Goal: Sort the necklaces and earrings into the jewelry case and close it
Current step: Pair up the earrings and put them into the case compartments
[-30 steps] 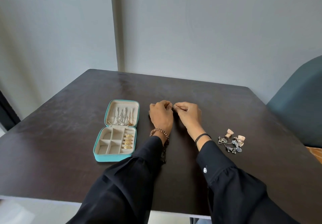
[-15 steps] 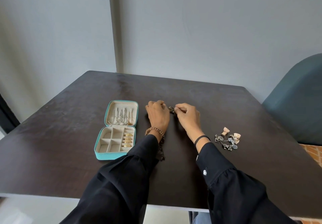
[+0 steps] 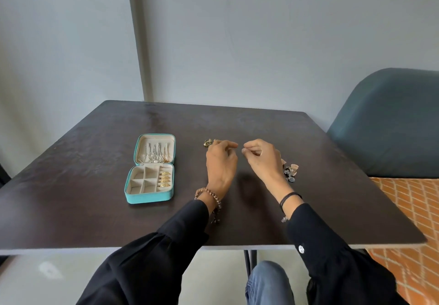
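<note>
The turquoise jewelry case [image 3: 149,196] lies open on the dark table, left of my hands. Necklaces [image 3: 155,153] hang in its raised lid, and gold earrings [image 3: 164,179] fill the right column of its tray. My left hand [image 3: 221,164] is curled, with a small dark-gold earring [image 3: 207,142] sticking out at its far fingertips. My right hand [image 3: 261,159] is a short gap to the right, thumb and forefinger pinched with nothing visible between them. A pile of loose earrings [image 3: 291,173] lies just right of it, partly hidden by the wrist.
The dark table [image 3: 332,205] ends near my lap. A blue-grey chair [image 3: 389,124] stands at its right side above an orange brick-pattern floor [image 3: 408,209]. A grey wall rises behind the table.
My hands, joined around a small earring before, have come apart. The earring now shows at the left hand's far side. The view has pulled back.
</note>
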Available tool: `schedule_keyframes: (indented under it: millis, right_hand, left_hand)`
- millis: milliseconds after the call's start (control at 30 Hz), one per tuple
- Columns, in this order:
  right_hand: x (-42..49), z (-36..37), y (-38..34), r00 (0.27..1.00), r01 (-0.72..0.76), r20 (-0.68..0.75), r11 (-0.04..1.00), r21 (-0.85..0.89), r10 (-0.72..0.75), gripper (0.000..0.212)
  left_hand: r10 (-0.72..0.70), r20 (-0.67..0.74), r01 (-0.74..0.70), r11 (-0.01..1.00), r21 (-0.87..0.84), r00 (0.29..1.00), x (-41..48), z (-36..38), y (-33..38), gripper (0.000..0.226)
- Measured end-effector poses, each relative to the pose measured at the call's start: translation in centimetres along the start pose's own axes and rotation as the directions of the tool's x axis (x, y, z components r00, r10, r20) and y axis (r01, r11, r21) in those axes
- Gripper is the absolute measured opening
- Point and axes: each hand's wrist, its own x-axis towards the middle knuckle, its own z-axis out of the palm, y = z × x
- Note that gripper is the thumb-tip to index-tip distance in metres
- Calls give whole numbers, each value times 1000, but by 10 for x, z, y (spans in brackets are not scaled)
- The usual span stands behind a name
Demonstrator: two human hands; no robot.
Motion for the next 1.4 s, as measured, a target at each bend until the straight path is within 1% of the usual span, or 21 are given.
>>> schedule_keyframes:
  millis: [133,267,367,467,600,667,733,833,967,1067,1133,1233,1400]
  right_hand:
    - [-10,-32,15,998,38,-48,999,-22,-39,10]
    - [-18,-61,38,994,33,-107,999,-35,-37,9]
    - [-23,-79,58,986,16,-165,999,-47,-24,8]
    - [-23,-93,77,982,-24,-187,997,-67,12,14]
    - [-20,-99,96,990,-51,-133,992,-118,35,27]
    - [-17,-98,99,996,-36,-90,986,-164,21,36]
    - [-13,-95,100,999,12,-33,975,-222,-19,41]
    - [-9,-92,100,998,66,22,965,-254,-62,39]
    - [-8,-91,105,995,100,25,959,-266,-97,33]
    - [-8,-92,107,995,94,0,966,-242,-97,26]
    - [-9,-92,105,995,85,-25,978,-189,-92,23]
    - [-10,-94,103,994,56,-91,997,-56,-61,20]
    - [-15,-97,98,990,5,-137,990,142,14,15]
  left_hand:
    - [33,142,-33,999,-3,989,-20,16,11,31]
    - [30,271,-34,999,10,962,-31,37,15,29]
    - [33,325,-36,999,5,945,-35,52,14,26]
    - [46,339,-59,998,28,940,-38,65,12,27]
    - [78,335,-97,994,42,939,-32,78,11,29]
    - [87,334,-111,992,54,938,-28,85,11,31]
    - [99,337,-135,987,85,936,-25,92,12,35]
    - [127,335,-186,971,150,934,-21,99,10,32]
    - [144,348,-219,958,185,926,-17,100,6,22]
    - [153,351,-226,958,178,924,-17,101,4,19]
    - [160,338,-217,966,139,927,-17,101,3,15]
    - [155,317,-178,983,47,936,-17,101,1,12]
    - [102,293,-75,992,-102,951,-18,99,0,15]
